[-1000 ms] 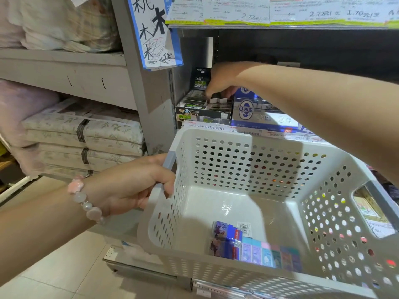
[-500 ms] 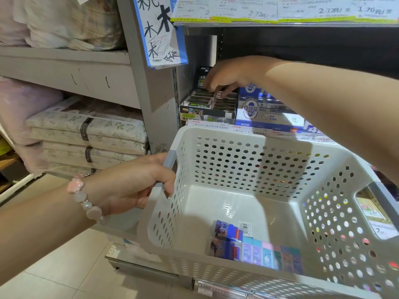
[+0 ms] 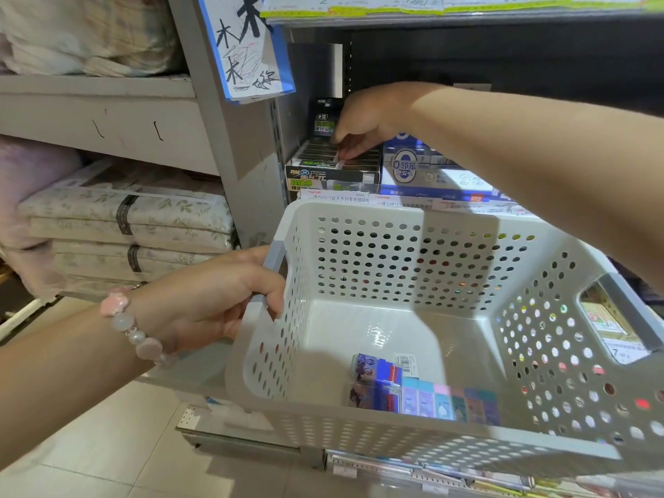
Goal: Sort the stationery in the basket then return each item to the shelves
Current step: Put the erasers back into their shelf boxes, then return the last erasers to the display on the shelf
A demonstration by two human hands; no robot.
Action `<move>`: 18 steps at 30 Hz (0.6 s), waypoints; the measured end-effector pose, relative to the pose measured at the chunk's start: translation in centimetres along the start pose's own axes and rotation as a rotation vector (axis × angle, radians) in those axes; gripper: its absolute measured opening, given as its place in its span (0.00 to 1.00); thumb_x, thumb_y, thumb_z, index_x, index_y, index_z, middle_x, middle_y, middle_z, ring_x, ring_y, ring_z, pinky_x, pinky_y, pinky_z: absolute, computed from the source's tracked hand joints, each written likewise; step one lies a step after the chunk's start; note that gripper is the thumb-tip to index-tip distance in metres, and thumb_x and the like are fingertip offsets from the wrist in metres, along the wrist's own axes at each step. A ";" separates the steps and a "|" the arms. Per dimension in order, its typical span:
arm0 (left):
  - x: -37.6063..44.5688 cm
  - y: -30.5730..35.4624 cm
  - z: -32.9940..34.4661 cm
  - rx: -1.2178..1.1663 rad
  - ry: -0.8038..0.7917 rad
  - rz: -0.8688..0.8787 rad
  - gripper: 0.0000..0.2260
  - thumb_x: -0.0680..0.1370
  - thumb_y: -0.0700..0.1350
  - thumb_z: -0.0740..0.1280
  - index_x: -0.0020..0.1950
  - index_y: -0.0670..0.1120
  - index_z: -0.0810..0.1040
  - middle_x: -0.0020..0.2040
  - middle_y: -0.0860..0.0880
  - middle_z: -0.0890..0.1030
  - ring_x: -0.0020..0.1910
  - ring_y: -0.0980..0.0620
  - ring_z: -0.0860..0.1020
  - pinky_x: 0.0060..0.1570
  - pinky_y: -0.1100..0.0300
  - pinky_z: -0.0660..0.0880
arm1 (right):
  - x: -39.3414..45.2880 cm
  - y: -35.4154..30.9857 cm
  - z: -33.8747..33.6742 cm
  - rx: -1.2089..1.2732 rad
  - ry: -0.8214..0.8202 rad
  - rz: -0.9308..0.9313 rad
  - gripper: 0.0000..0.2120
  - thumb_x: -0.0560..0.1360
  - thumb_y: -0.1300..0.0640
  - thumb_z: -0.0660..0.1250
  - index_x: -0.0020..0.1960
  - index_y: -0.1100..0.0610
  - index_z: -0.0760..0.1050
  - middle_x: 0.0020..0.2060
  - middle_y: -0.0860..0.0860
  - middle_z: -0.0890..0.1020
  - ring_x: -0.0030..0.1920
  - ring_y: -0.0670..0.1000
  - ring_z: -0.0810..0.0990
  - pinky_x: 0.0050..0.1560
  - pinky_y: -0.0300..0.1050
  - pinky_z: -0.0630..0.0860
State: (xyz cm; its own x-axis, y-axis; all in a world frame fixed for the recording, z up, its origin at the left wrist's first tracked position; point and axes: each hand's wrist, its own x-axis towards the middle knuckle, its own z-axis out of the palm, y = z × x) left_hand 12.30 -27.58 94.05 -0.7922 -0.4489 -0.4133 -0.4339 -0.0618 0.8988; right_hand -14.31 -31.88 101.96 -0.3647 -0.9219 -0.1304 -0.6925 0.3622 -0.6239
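My left hand [image 3: 215,296] grips the grey handle [image 3: 275,257] on the left end of a white perforated basket [image 3: 395,213] and holds it up in front of the shelf. At the basket's bottom lie two blue picture-printed eraser packs [image 3: 377,382] beside a row of several pastel erasers [image 3: 449,404]. My right hand [image 3: 366,120] reaches over the basket into the shelf. Its fingertips touch the rows of dark erasers in a black display box [image 3: 330,174]. I see nothing pinched between the fingers.
A blue and white display box [image 3: 424,174] stands right of the black one. Price labels [image 3: 395,201] line the shelf edge. A hand-drawn paper sign [image 3: 248,48] hangs on the grey upright. Folded bedding packs [image 3: 125,217] fill the left shelves. More goods sit on a lower shelf [image 3: 395,469].
My right hand has shifted slightly within the black display box and its fingers now lie down on the eraser rows. The basket and my left hand stay as they were.
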 end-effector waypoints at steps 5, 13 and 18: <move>0.4 0.0 -0.2 -0.015 -0.016 -0.006 0.24 0.63 0.30 0.63 0.55 0.48 0.80 0.41 0.45 0.84 0.36 0.48 0.81 0.35 0.55 0.80 | -2.0 0.7 0.0 -0.199 0.084 -0.102 0.16 0.77 0.61 0.62 0.63 0.67 0.73 0.57 0.61 0.80 0.55 0.58 0.80 0.60 0.48 0.75; 1.1 -0.2 -0.6 -0.038 -0.045 -0.016 0.28 0.58 0.34 0.63 0.57 0.50 0.79 0.49 0.43 0.85 0.42 0.45 0.82 0.39 0.52 0.82 | -12.8 1.5 3.4 -0.113 0.459 -0.412 0.04 0.75 0.59 0.63 0.49 0.58 0.75 0.43 0.51 0.79 0.41 0.45 0.75 0.45 0.39 0.73; 1.5 -0.1 -0.3 -0.028 -0.076 -0.014 0.28 0.59 0.32 0.63 0.56 0.50 0.79 0.52 0.43 0.84 0.51 0.41 0.82 0.45 0.47 0.81 | -17.9 4.3 7.2 -0.208 0.135 -0.313 0.05 0.74 0.57 0.67 0.40 0.58 0.75 0.30 0.46 0.76 0.28 0.40 0.71 0.31 0.31 0.68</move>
State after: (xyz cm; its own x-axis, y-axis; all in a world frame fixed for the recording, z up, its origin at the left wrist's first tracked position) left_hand 11.28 -28.56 93.33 -0.8168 -0.3788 -0.4352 -0.4343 -0.0930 0.8960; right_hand -6.23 -14.82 96.08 -0.1852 -0.9708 0.1521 -0.8895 0.0998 -0.4459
